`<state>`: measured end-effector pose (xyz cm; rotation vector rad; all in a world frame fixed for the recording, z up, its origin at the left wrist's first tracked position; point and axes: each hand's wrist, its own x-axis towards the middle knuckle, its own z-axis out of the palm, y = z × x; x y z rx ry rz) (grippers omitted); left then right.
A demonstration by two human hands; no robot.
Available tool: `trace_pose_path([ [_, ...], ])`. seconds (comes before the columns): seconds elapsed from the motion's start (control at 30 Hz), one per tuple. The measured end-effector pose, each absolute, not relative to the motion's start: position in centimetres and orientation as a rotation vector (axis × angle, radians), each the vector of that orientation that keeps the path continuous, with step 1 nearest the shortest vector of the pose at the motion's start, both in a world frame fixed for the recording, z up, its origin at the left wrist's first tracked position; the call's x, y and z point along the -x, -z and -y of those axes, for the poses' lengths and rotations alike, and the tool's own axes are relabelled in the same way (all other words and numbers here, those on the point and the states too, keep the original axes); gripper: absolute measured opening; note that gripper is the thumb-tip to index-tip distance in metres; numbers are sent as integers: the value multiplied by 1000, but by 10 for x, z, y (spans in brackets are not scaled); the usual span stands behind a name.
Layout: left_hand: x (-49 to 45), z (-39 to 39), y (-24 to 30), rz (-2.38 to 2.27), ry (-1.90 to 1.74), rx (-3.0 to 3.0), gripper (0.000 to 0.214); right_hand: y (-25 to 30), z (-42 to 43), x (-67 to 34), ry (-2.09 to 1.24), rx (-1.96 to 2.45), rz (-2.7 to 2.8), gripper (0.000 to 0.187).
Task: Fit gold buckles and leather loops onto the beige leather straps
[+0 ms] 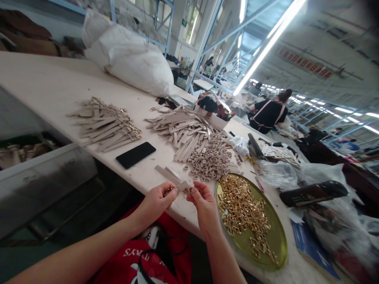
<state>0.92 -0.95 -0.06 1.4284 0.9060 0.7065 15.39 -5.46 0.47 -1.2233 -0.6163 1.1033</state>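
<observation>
My left hand (156,201) pinches one end of a beige strap (170,176) just above the near edge of the long white table (53,90). My right hand (203,201) is closed in a pinch at the same strap end, on a small piece I cannot make out. A round gold tray (275,240) holding many gold metal buckles (241,205) lies right beside my right hand. Beyond my hands lies a heap of small beige loops (209,157), with a pile of loose beige straps (182,128) behind it.
A second pile of straps with buckles (105,124) and a black phone (135,154) lie to the left. A large white sack (130,55) sits at the back. Plastic bags, a black calculator (314,192) and a blue booklet (314,248) crowd the right. A person in black (268,112) works farther off.
</observation>
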Motion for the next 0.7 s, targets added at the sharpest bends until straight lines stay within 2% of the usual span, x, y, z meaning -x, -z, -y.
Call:
trace_pose_path([
  [0.27,-1,15,-8,-1069,-607,-1831,26,9,59,-145,-1169,1173,583,20],
  [0.47,5,8,-6,-955,-389,-1862,27,17,63,-150,-1157,1225,775,17],
  [0.7,-1,7,-3,-954,-407,-1823,29,15,56,-153,-1277,1159,706,13],
])
